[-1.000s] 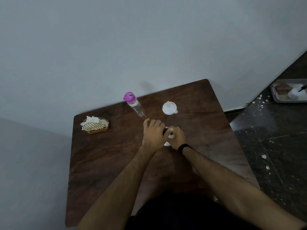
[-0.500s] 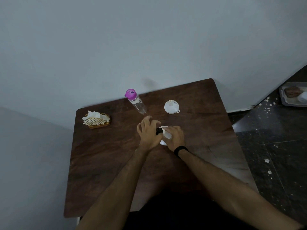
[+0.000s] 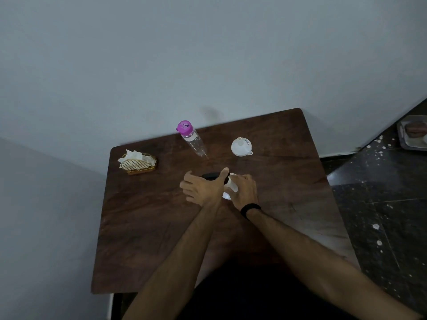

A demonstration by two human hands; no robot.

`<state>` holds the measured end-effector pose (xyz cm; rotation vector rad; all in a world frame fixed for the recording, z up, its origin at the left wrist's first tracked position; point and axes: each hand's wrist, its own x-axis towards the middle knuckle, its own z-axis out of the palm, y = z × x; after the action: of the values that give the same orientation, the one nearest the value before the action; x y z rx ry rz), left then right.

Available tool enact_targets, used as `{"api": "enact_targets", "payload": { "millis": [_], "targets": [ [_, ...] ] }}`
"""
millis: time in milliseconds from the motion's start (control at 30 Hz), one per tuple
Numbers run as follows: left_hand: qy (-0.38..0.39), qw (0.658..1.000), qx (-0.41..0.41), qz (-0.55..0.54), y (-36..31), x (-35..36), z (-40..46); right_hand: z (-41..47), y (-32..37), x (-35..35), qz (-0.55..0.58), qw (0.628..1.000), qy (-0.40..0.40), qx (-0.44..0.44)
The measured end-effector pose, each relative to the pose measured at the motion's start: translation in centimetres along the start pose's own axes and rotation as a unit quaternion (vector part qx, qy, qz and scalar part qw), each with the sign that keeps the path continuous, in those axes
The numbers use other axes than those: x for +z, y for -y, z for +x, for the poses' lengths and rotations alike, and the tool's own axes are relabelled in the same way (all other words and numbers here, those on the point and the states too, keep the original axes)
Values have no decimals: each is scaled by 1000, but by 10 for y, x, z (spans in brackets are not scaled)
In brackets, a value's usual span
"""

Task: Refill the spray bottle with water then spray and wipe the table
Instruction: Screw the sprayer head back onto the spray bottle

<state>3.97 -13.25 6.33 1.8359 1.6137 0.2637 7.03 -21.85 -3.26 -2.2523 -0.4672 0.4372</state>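
A small white spray bottle (image 3: 231, 186) stands at the middle of the brown wooden table (image 3: 150, 227), mostly hidden by my hands. My right hand (image 3: 243, 189) wraps around its white body. My left hand (image 3: 204, 188) grips its black spray head (image 3: 211, 176), thumb over the top. A clear water bottle (image 3: 193, 140) with a purple cap stands behind them. A white funnel (image 3: 241, 147) lies upside down to its right.
A gold wire holder with white napkins (image 3: 138, 162) sits at the table's far left corner. Grey walls close the far and left sides. Dark speckled floor lies to the right, with a grey tray (image 3: 413, 135) on it.
My left hand has slid left along the black spray head, baring more of it and the white neck. The right hand stays on the bottle's body. The camera has shifted slightly.
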Motion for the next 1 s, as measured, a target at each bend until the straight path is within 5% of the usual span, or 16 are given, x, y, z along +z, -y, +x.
{"api": "enact_targets", "payload": {
  "millis": [133,267,667,800,1000],
  "targets": [
    [146,984,-41,-95,5,-4,2,0,-4,5,1,1000,-6,4],
    [185,983,17,-3,-14,-8,-5,0,-4,6,-12,1000,-18,-21],
    [209,919,252,221,-15,8,-8,11,-25,9,6,998,68,-17],
    [189,915,291,207,-8,10,-4,9,-31,18,44,988,147,22],
    [210,911,296,196,-3,13,7,19,-45,36,41,990,132,34]
  ]
}}
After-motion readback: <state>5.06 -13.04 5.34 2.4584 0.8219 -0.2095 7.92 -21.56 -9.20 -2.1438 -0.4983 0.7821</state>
